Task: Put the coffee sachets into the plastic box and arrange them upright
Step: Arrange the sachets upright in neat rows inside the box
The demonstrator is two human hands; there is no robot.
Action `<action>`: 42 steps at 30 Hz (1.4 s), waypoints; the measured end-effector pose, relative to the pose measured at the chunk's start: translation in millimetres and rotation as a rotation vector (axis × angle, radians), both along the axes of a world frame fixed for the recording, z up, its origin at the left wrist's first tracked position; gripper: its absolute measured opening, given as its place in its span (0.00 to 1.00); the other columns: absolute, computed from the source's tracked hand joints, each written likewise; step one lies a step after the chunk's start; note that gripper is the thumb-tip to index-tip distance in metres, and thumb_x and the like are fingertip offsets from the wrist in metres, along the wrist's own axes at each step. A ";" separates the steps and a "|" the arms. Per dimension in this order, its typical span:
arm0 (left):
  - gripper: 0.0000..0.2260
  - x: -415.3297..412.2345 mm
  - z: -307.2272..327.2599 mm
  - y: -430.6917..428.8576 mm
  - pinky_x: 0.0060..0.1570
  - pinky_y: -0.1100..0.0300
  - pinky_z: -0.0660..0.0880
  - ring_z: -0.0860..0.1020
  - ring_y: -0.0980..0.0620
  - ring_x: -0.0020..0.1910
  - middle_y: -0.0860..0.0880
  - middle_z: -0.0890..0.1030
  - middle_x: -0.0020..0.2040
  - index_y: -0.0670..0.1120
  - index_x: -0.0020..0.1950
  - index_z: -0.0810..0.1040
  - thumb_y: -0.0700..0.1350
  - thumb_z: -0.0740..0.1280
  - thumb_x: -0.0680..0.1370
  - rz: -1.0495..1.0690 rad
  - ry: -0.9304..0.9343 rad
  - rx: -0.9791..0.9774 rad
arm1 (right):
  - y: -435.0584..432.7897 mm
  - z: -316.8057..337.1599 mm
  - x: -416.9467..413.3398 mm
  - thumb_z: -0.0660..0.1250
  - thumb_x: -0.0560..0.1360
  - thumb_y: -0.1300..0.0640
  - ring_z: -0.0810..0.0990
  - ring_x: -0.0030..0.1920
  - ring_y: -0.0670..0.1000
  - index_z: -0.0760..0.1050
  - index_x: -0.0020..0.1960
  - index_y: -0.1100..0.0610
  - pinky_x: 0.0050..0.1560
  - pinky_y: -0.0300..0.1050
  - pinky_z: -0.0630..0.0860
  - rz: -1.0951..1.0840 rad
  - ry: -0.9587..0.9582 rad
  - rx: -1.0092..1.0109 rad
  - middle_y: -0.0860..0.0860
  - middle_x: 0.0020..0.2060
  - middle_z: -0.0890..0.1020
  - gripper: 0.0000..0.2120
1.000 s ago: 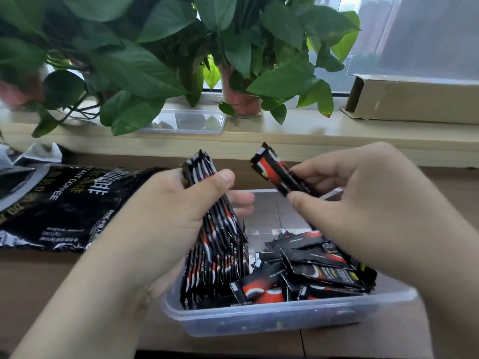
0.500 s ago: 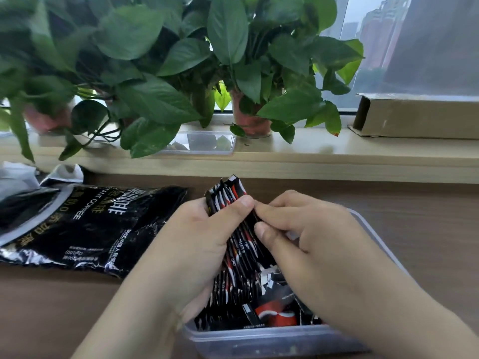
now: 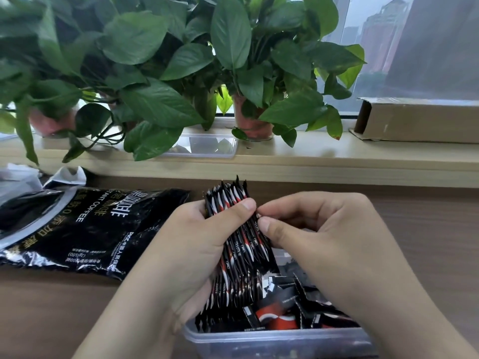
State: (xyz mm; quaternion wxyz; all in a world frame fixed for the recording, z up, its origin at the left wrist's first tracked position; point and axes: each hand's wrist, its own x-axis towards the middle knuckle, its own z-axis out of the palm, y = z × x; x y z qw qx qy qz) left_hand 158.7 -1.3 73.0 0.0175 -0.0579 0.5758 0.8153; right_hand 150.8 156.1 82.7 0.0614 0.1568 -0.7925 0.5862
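My left hand (image 3: 197,244) grips a thick stack of black-and-red coffee sachets (image 3: 234,237), held upright with its lower end inside the clear plastic box (image 3: 259,342). My right hand (image 3: 318,237) pinches the right side of that stack near its top, thumb and forefinger on the outermost sachet. Several loose sachets (image 3: 282,310) lie flat and jumbled in the box to the right of the stack. Most of the box is hidden under my hands and arms.
A large black instant coffee bag (image 3: 85,226) lies flat on the wooden table to the left. Behind, the windowsill carries potted plants (image 3: 248,73), a clear lid (image 3: 207,147) and a cardboard box (image 3: 420,120).
My right hand brought a single sachet from above the box over to the stack and now pinches it against the stack's right side. The view has shifted downward and closer.
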 end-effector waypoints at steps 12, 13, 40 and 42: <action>0.13 -0.5 3.4 0.6 0.40 0.48 0.85 0.86 0.39 0.38 0.32 0.85 0.43 0.30 0.52 0.81 0.40 0.69 0.77 0.092 0.025 0.140 | 1.4 1.4 -1.0 0.82 0.54 0.38 0.81 0.53 0.43 0.78 0.65 0.44 0.55 0.39 0.79 0.239 0.330 0.444 0.38 0.52 0.78 0.41; 0.13 -0.5 3.6 -0.1 0.42 0.47 0.85 0.85 0.39 0.39 0.32 0.85 0.44 0.29 0.52 0.81 0.40 0.69 0.77 0.086 0.023 0.149 | 0.0 0.0 -1.4 0.81 0.54 0.37 0.81 0.52 0.43 0.78 0.65 0.47 0.54 0.39 0.79 0.226 0.359 0.455 0.38 0.51 0.78 0.42; 0.07 -8.9 -7.2 -17.3 0.49 0.42 0.83 0.87 0.41 0.46 0.40 0.88 0.46 0.38 0.51 0.79 0.42 0.69 0.79 0.165 0.108 -0.181 | 28.3 -5.4 -14.8 0.71 0.71 0.38 0.79 0.50 0.36 0.78 0.60 0.37 0.55 0.34 0.76 0.378 -0.077 0.996 0.34 0.51 0.83 0.18; 0.06 -9.0 -7.3 -17.1 0.45 0.42 0.84 0.88 0.41 0.45 0.40 0.88 0.45 0.38 0.51 0.79 0.41 0.69 0.80 0.164 0.102 -0.178 | 32.6 -3.8 -16.0 0.73 0.71 0.41 0.79 0.47 0.33 0.81 0.56 0.38 0.49 0.27 0.74 0.367 -0.062 0.988 0.31 0.47 0.83 0.14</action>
